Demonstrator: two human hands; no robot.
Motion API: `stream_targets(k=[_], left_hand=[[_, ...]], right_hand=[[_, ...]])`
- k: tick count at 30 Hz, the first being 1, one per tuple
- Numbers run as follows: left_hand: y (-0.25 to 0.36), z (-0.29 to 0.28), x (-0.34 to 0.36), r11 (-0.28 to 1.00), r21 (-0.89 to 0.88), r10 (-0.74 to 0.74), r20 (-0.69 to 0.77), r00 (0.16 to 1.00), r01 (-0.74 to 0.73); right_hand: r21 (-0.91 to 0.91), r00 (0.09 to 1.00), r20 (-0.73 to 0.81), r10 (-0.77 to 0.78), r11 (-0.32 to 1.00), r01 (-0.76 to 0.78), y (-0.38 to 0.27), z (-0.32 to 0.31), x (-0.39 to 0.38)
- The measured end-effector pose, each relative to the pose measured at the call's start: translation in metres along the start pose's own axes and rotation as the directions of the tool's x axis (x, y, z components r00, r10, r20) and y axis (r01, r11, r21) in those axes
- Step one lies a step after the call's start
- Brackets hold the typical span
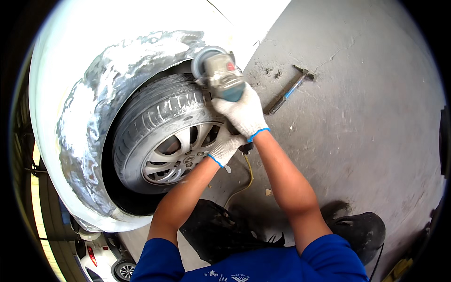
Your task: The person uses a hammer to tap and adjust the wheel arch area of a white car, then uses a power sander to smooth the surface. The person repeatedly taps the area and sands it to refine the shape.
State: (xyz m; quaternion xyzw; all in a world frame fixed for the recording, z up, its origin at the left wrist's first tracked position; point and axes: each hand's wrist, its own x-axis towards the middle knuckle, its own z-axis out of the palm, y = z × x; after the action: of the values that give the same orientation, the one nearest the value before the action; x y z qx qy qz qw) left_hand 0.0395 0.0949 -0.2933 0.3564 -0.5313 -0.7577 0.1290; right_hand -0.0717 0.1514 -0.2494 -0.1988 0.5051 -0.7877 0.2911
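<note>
Both my hands, in white knit gloves with blue cuffs, are wrapped around an angle grinder (221,73). My right hand (243,111) grips its body just behind the head. Lower down, my left hand (226,145) closes on the rear part, most of which the gloves hide. The grinder's round disc (203,57) is at the lower right end of a white car's wheel arch (89,94); whether it touches the metal I cannot tell. Bare, scuffed metal runs around the arch's edge. Below the grinder sits a dusty tyre (157,110) on a silver alloy wheel (162,164).
A hammer (292,90) with a blue and black handle lies on the grey concrete floor (357,127) to the right. From the grinder a yellow cord (250,176) trails down beside my knee. Another white car (101,258) stands at lower left.
</note>
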Motion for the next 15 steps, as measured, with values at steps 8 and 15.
stream_targets(k=[8, 15], left_hand=[[-0.015, -0.039, 0.017, 0.739, 0.591, 0.296, 0.144, 0.944, -0.322], [0.019, 0.007, -0.006, 0.908, 0.419, 0.018, 0.045, 0.999, -0.036]], right_hand=[[-0.234, 0.995, 0.096, 0.020, 0.972, 0.003, -0.039, 0.013, -0.011], [0.028, 0.998, 0.012, 0.054, 0.998, -0.054, -0.022, -0.007, 0.012]])
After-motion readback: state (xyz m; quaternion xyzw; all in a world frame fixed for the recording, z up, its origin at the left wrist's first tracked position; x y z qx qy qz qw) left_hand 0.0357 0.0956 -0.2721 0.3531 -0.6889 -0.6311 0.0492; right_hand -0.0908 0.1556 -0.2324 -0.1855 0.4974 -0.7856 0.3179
